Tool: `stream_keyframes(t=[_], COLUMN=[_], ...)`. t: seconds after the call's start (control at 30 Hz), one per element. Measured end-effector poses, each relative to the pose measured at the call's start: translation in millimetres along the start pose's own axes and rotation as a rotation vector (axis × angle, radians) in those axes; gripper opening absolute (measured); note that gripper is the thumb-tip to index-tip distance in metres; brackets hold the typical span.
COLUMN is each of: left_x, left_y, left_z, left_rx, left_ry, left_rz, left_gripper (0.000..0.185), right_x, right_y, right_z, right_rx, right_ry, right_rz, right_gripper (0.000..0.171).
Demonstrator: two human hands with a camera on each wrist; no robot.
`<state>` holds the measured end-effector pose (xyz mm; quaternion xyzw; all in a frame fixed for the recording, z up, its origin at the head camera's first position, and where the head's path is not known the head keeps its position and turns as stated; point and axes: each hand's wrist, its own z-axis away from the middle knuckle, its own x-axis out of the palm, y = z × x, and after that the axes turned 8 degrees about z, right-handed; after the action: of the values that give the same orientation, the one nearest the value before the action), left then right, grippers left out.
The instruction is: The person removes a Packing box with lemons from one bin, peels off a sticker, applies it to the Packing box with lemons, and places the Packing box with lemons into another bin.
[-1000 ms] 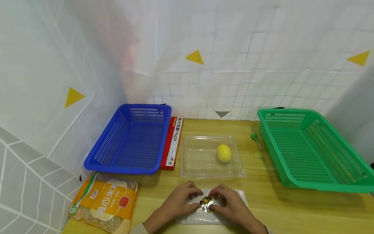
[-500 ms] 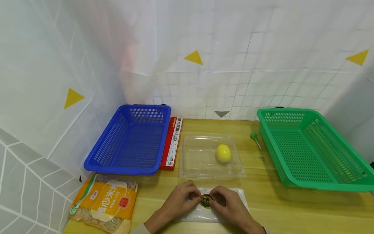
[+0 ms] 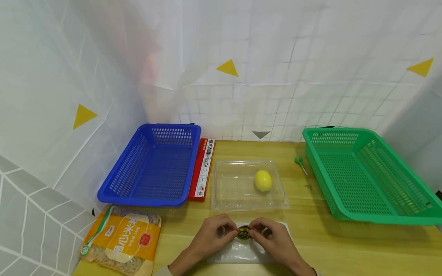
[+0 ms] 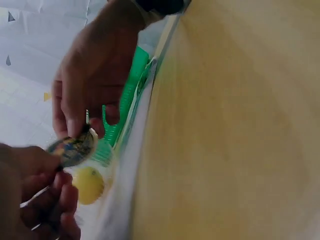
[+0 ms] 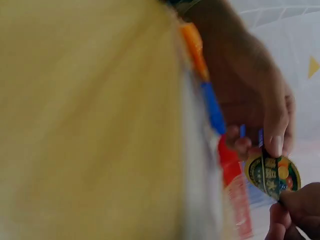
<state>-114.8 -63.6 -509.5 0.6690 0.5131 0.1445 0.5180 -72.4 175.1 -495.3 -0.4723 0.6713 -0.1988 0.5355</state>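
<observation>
A round black-and-gold fruit sticker [image 3: 243, 232] is stretched between both hands, close over a white plastic sheet [image 3: 238, 252]. The left hand [image 3: 213, 234] pinches its left edge between thumb and fingertips. At the opposite edge, the right hand [image 3: 275, 240] does the same. In the right wrist view the sticker [image 5: 271, 175] shows printed fruit and a dark band with pale characters. From the left wrist, the sticker [image 4: 75, 148] appears tilted, its edges covered by fingertips. Just beyond the hands stands a clear plastic container [image 3: 224, 205] with a yellow lemon [image 3: 263, 181] over it.
On the left are a blue basket [image 3: 148, 201], a red pasta box [image 3: 203, 172] and an orange noodle bag [image 3: 124, 241]. A green basket [image 3: 340, 212] stands right, beside a small green-topped stick [image 3: 299, 163]. White sheeting [image 3: 269, 42] rises behind the table.
Both hands have shifted slightly away from the body with the sticker. The sticker's face has tipped, so it looks flatter now, and its bright glare is gone. The other things stay put.
</observation>
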Motion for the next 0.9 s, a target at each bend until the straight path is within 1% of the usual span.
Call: stream_keyframes(t=[0.1, 0.23, 0.37, 0.47, 0.57, 0.67, 0.8, 0.9], left_x=[-0.2, -1.2, -4.7, -7.1, -9.6, -13.8, -20.1, -23.7], left_y=[10.4, 26.9, 41.1, 48.8, 54.6, 60.3, 65.6, 66.5], left_z=[-1.9, -8.1, -18.0, -27.0, -37.2, -47.3, -61.3, -71.5], left_rx=[-0.077, -0.208, -0.276, -0.306, -0.316, -0.287, -0.224, -0.202], left_ry=[0.023, 0.065, 0.098, 0.124, 0.147, 0.164, 0.18, 0.194], left_rz=[0.101, 0.244, 0.345, 0.369, 0.375, 0.362, 0.278, 0.208], left_gripper=[0.003, 0.004, 0.009, 0.009, 0.01, 0.01, 0.009, 0.009], right_x=[-8.2, -18.9, -26.7, -32.3, -37.7, -42.4, -48.7, -53.5], right_y=[-8.2, -17.3, -23.6, -27.7, -31.1, -33.0, -34.8, -37.1], right_z=[-4.9, -14.0, -24.3, -32.0, -39.7, -47.2, -58.0, -64.9], right_rx=[0.062, 0.095, 0.087, 0.076, 0.062, 0.055, 0.047, 0.041], right_ry=[-0.027, -0.042, -0.03, -0.006, 0.025, 0.047, 0.078, 0.107], right_rz=[-0.054, -0.081, -0.097, -0.137, -0.185, -0.213, -0.206, -0.181], right_gripper=[0.006, 0.004, 0.005, 0.008, 0.011, 0.013, 0.015, 0.016])
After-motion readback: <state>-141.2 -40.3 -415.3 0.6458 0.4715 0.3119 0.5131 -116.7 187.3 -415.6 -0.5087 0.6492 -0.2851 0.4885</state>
